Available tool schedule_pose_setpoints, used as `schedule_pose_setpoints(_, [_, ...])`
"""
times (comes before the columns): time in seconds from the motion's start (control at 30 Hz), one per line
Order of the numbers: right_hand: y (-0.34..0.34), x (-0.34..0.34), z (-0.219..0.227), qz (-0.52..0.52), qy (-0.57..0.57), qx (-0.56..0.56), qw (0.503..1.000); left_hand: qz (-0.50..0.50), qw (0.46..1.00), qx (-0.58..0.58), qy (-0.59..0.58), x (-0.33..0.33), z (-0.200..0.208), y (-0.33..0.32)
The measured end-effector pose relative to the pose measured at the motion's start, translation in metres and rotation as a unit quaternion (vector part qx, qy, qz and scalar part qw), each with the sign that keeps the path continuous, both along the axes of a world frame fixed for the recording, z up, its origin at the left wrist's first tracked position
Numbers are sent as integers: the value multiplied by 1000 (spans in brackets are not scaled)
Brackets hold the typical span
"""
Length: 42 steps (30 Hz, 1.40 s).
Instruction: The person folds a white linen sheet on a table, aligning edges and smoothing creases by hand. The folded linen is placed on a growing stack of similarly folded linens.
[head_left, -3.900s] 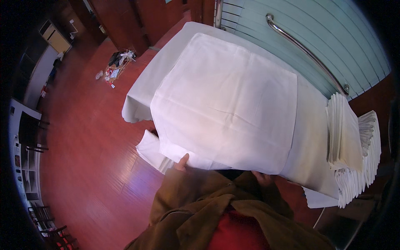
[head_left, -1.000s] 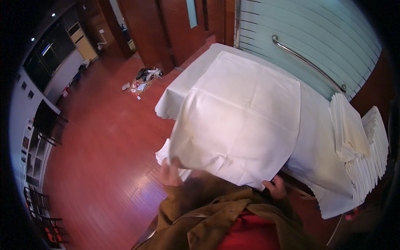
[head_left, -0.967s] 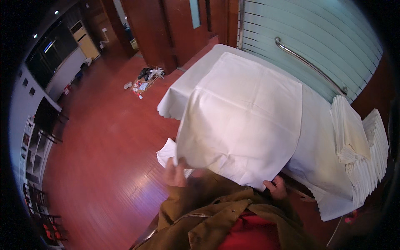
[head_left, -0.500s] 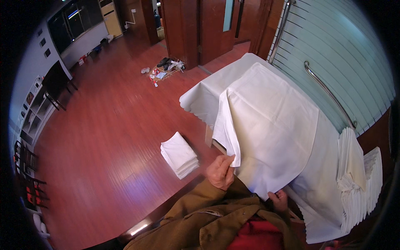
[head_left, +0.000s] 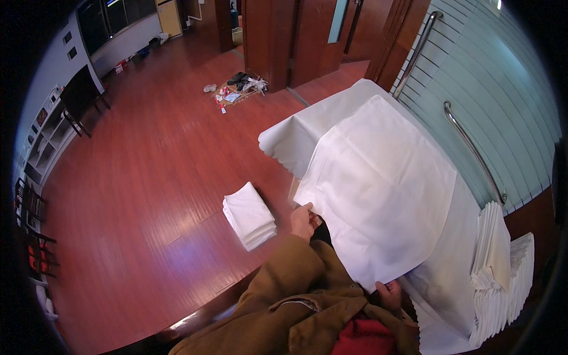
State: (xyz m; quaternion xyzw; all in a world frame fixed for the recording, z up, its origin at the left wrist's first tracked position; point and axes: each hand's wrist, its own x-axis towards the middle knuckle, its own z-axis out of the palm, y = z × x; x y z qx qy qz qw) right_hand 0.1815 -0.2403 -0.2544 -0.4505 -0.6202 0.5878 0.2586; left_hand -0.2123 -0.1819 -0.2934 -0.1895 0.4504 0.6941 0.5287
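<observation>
A large white cloth (head_left: 384,183) with seamed edges lies spread over a table draped in a pale, scallop-edged cover (head_left: 447,272). My left hand (head_left: 303,221) pinches the cloth at its left corner, thumb on top. Closer to my body, my right hand (head_left: 389,296) grips its near edge between thumb and fingers. Slight creases run across the cloth between the two hands, and its near edge hangs over the table's side. Part of the fingers of each hand is hidden.
Left of the table sits a neat stack of folded white cloths (head_left: 249,216). Several pleated white cloths (head_left: 494,260) are piled at the table's right end. A glass partition with metal handles (head_left: 473,151) stands beyond. Litter (head_left: 236,90) lies on the reddish wooden floor (head_left: 148,195).
My left hand has moved left and slightly up, laying the raised left fold of the cloth out flat. The right hand still holds the near edge. The view has shifted slightly.
</observation>
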Motion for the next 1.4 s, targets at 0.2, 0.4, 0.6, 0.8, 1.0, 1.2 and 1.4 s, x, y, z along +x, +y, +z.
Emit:
schedule_pose_setpoints(0.2, [-1, 4, 1, 10, 1, -25, 1000, -21, 975, 213, -59, -6, -30, 16])
schedule_pose_setpoints(0.4, [-2, 0, 6, -8, -17, -23, 1000, -28, 948, 292, -121, -5, -38, 29])
schedule_pose_setpoints(0.6, [-3, 1, 2, -20, -28, -14, 999, -29, 944, 295, -148, 7, -28, 38])
schedule_pose_setpoints(0.8, [-11, -16, 16, -71, -13, -30, 997, 27, 948, 281, -148, 4, -21, 31])
schedule_pose_setpoints(1.0, [-19, -24, 37, -78, -23, -100, 992, 6, 980, 196, 28, -2, 27, 5])
schedule_pose_setpoints(1.2, [-29, -28, 53, -37, -21, -61, 997, 70, 971, 222, 53, 4, 110, -34])
schedule_pose_setpoints(1.4, [-56, -25, 88, -3, 57, -39, 998, 63, 912, 257, 314, -33, 102, -84])
